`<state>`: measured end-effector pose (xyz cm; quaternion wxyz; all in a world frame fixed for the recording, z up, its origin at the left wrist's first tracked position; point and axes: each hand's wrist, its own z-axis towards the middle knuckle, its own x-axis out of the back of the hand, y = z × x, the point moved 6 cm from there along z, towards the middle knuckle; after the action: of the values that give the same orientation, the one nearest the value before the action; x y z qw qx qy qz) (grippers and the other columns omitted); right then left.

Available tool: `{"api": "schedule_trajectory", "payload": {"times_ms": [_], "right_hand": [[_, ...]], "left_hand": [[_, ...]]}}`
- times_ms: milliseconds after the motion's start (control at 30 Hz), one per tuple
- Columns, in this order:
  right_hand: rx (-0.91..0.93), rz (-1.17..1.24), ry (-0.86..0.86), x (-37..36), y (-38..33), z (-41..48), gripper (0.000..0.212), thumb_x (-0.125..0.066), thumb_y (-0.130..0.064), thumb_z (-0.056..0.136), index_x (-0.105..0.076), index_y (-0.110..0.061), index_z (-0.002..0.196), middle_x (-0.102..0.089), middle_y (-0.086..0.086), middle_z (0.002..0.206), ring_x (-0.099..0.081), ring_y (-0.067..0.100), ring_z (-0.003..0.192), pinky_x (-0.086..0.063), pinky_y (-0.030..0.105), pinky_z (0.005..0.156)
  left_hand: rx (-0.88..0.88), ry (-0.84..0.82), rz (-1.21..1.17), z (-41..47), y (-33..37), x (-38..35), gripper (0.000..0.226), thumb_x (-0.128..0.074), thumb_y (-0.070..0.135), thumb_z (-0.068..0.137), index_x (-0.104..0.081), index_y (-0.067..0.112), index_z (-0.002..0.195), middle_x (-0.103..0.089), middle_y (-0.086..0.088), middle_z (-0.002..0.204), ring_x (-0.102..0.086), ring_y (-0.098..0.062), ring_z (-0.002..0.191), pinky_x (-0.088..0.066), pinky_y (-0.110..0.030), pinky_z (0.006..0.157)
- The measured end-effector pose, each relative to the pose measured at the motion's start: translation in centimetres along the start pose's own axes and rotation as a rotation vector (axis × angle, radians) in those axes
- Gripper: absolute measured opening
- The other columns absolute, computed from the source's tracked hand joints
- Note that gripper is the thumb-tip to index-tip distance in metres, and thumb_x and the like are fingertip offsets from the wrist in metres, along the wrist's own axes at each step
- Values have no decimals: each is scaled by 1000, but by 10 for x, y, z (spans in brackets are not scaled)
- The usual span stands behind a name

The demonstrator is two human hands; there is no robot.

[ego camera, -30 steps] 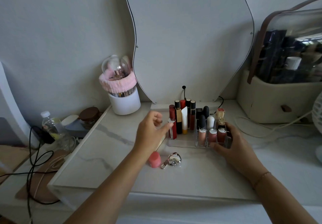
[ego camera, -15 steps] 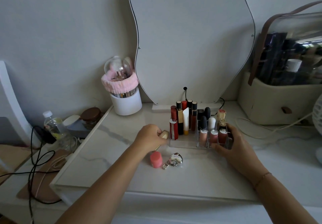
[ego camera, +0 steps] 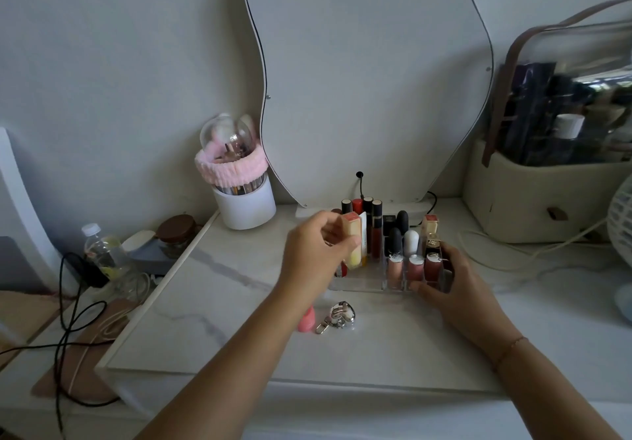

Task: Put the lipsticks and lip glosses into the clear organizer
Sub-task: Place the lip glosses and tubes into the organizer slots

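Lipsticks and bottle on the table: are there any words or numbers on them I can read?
None can be read.
Gold lipstick in the clear organizer: pale mark on its cap, too small to read.
Water bottle: label too blurred to read.
Pink-topped lipstick in the left hand: no writing shows.

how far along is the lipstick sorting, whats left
Nearly done. Over a dozen tubes stand upright in the clear organizer. In hand: the left hand grips a gold tube above its left side; the right hand holds its right front corner. Left: slot that tube in, and perhaps the small pink item beside the keychain, though I cannot tell what it is.
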<state>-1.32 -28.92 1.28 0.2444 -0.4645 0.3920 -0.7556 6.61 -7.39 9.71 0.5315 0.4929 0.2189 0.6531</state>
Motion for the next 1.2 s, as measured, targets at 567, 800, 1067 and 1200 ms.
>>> {"api": "schedule_trajectory", "payload": {"times_ms": [567, 800, 1067, 1200], "right_hand": [[0, 33, 12, 2, -2, 0, 77, -76, -32, 71, -38, -23, 137, -55, 0, 127, -58, 14, 107, -47, 34, 93], [1, 20, 13, 2, -4, -1, 76, -76, -30, 72, -38, -22, 138, -54, 0, 129, -56, 14, 109, -45, 31, 92], [5, 4, 18, 2, -3, -1, 75, -76, -31, 72, -39, -23, 137, -55, -1, 127, -56, 12, 106, -45, 27, 88], [8, 2, 17, 2, -3, 0, 76, -76, -31, 71, -39, -23, 137, -55, -1, 126, -56, 11, 104, -43, 25, 85]], "left_hand": [[-303, 79, 531, 3, 19, -50, 22, -66, 24, 79, -60, 22, 100, -68, 2, 83, -56, -23, 83, -44, -32, 66], [-321, 88, 500, 8, 21, -49, 10, -66, 22, 79, -65, 12, 83, -62, -2, 75, -52, -23, 76, -42, -33, 79], [-228, 0, 446, 9, 15, -52, 15, -59, 22, 85, -68, 12, 92, -66, -5, 76, -53, -25, 80, -42, -34, 70], [-212, 2, 446, 9, 14, -50, 17, -60, 24, 85, -68, 12, 92, -69, -5, 75, -54, -26, 78, -44, -34, 68]]}}
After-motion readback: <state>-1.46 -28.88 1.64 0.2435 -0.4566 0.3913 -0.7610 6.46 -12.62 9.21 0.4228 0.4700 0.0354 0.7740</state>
